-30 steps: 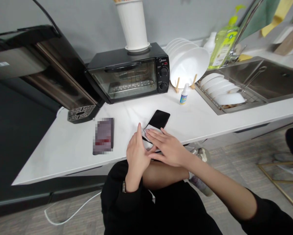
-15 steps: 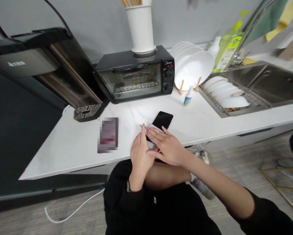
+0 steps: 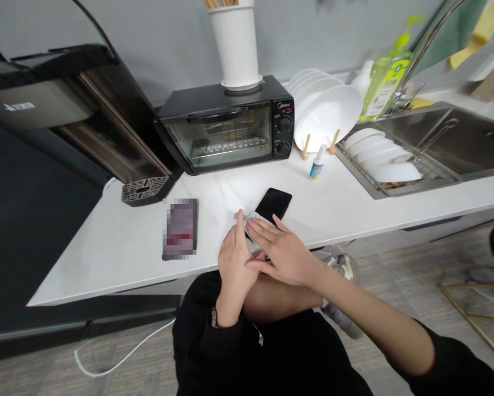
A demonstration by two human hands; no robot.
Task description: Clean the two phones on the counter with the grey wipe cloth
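A black smartphone (image 3: 273,204) lies face up and slanted on the white counter, its lower half covered by a pale grey cloth and my hands. My right hand (image 3: 286,250) presses the cloth (image 3: 255,218) onto the screen with its fingers stretched out and its thumb reaching across to the other hand. At the near left edge of the phone, my left hand (image 3: 236,264) holds it steady, with one finger pointing forward; its other fingers are partly hidden. A dark rectangular object (image 3: 181,228), blurred by pixels, lies to the left. Beyond the phone stands a small white spray bottle (image 3: 316,164).
A black toaster oven (image 3: 230,135) stands at the back with a white pot (image 3: 237,49) on top. On the left is a tall dark drink dispenser (image 3: 118,121). White plates (image 3: 327,118), a green soap bottle (image 3: 384,82) and a sink (image 3: 469,140) are on the right.
My hands have barely moved, with the cloth shifted very slightly over the phone. The view has tilted a little; nothing was taken up or let go.
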